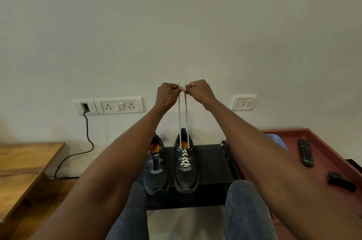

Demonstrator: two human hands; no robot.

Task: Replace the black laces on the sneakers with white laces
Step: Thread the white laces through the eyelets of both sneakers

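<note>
Two dark sneakers stand side by side on a black stool [211, 163]. The right sneaker [186, 169] has a white lace [185, 159] crossed through its eyelets. Both lace ends run straight up, taut, to my raised hands. My left hand [166, 94] pinches the left end near its tip. My right hand [197, 91] pinches the right end; the two hands almost touch in front of the wall. The left sneaker [156, 167] shows no lace over its tongue, and my left forearm covers part of it.
A red tray-like table [321, 135] at right carries a remote control [305, 152] and a small black object [341, 181]. A wooden table [23, 169] stands at left. Wall sockets [117, 105] and a hanging cable [86, 141] are behind. My knees flank the stool.
</note>
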